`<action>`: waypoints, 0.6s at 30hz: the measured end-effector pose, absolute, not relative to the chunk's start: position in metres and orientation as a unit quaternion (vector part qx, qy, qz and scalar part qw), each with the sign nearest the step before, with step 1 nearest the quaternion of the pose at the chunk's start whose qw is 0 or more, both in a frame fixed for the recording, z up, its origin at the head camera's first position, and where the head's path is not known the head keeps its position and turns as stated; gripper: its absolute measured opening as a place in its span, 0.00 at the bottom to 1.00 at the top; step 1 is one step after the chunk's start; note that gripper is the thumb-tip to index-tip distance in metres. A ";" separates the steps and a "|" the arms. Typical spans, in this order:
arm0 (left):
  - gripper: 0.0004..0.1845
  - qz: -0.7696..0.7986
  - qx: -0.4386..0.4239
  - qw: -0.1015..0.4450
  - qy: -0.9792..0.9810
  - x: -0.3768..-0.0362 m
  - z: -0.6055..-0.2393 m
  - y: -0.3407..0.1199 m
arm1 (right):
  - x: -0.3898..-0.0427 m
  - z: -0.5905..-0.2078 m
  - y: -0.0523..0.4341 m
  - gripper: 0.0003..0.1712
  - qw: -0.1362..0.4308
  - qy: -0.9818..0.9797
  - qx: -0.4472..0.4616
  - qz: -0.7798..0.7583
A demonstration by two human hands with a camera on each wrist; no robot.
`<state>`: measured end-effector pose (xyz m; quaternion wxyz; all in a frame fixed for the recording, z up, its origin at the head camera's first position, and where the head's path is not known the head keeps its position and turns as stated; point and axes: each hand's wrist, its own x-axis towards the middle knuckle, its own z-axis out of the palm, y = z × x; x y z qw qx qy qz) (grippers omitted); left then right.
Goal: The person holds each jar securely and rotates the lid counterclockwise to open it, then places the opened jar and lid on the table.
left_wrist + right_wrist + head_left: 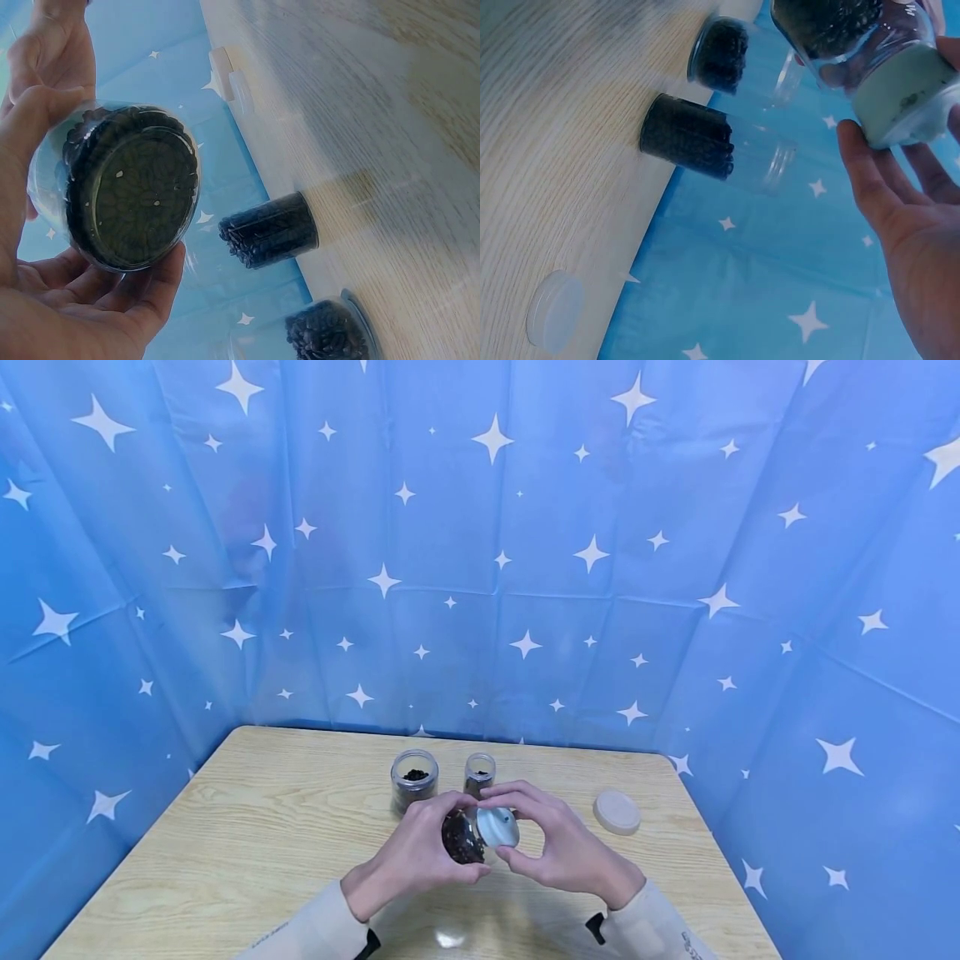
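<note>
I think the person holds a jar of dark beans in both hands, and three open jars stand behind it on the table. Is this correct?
Not quite: only two open jars stand behind the held jar, as the head view shows. The left hand grips the jar and the right hand its white lid.

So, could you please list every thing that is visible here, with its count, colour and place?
Held jar: 1, clear, full of dark beans, tilted between both hands.
White lid: 1, on the held jar's mouth.
Standing jars: 2, clear, open, part-filled with dark beans, behind the hands.
Loose lid: 1, pale beige, flat on the table to the right.
Table: 1, light wood.
Backdrop: 1, blue with white stars.
Left hand: grips the jar body.
Right hand: grips the white lid.
</note>
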<state>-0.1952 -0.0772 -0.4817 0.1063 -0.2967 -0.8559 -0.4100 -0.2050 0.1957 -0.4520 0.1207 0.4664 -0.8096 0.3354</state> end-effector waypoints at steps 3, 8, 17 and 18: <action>0.41 -0.410 -0.298 0.107 -0.856 -0.195 -0.482 -0.077 | -0.205 -0.452 0.196 0.39 0.122 -0.810 0.466 0.333; 0.42 -0.409 -0.299 0.109 -0.855 -0.195 -0.482 -0.077 | -0.205 -0.452 0.195 0.40 0.121 -0.812 0.463 0.336; 0.42 -0.413 -0.298 0.105 -0.854 -0.196 -0.482 -0.076 | -0.204 -0.455 0.194 0.38 0.108 -0.816 0.428 0.373; 0.42 -0.413 -0.297 0.104 -0.855 -0.196 -0.482 -0.076 | -0.203 -0.456 0.193 0.38 0.108 -0.818 0.422 0.376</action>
